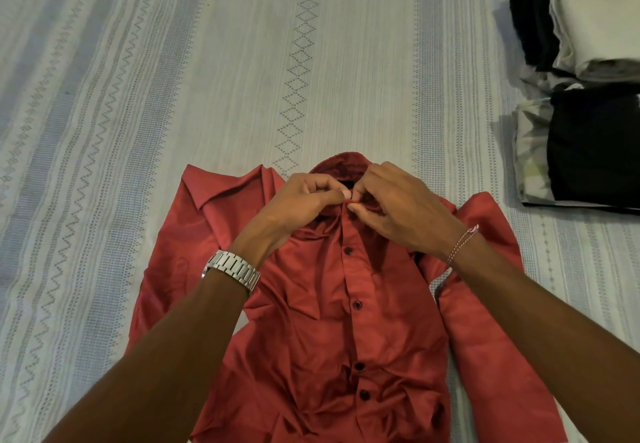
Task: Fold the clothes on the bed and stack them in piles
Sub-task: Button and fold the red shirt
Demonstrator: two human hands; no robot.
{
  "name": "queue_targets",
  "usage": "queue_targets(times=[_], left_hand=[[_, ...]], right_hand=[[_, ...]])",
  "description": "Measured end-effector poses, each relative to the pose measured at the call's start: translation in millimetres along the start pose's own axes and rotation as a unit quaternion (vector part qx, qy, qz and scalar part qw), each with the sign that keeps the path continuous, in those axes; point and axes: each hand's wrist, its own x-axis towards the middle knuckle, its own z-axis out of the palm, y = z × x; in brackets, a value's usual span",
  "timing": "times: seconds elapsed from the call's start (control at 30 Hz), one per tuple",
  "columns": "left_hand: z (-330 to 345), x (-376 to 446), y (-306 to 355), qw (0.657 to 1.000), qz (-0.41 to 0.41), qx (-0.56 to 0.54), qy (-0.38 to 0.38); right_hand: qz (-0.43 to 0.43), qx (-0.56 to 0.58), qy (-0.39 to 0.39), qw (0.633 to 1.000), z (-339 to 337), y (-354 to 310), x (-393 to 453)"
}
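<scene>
Pale woven bedspread (138, 96) underneath. Red buttoned cotton shirt (329, 321) face-up, long axis from near edge outward, collar farthest. Left hand (298, 203) and right hand (398, 210) both pinching the collar placket together. Folded dark and cream piles (588, 96) at far right edge.

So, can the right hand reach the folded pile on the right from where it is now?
Probably yes: nothing lies between the right hand and the pile, only bare bedsheet, but it must first release the red shirt.
</scene>
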Motion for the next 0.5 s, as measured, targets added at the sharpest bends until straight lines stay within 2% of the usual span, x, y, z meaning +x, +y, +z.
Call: queue_targets(times=[0.33, 0.5], left_hand=[[4, -1, 1, 0.997, -0.021, -0.067, 0.019], [2, -11, -5, 0.996, 0.014, -0.072, -0.041]], right_hand=[[0.036, 0.078, 0.092, 0.992, 4, -6, -5], [0.05, 0.093, 0.073, 0.992, 0, -3, -2]])
